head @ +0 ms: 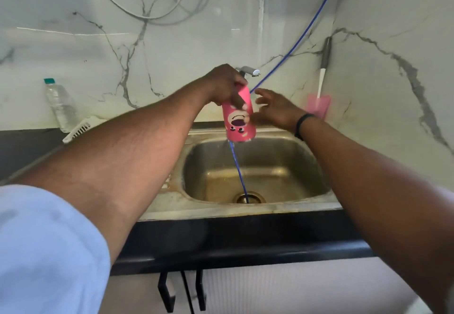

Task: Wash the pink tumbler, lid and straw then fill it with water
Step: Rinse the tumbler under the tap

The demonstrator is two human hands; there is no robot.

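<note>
The pink tumbler [239, 119], printed with a bear face, hangs upside down over the steel sink [255, 166], mouth toward the basin. My left hand [224, 85] grips its base end from above. My right hand [275, 107] is just right of the tumbler with fingers spread and relaxed, holding nothing. A little water falls from the tumbler's mouth. A pink lid or cup [318, 106] with a white straw-like stick [321, 83] stands against the wall at the back right of the sink.
A chrome tap [250, 71] juts from the wall behind my left hand. A blue hose [302, 33] runs down from the wall into the sink drain [249, 197]. A clear plastic bottle [60, 105] and a white strainer [82, 127] sit on the dark counter at left.
</note>
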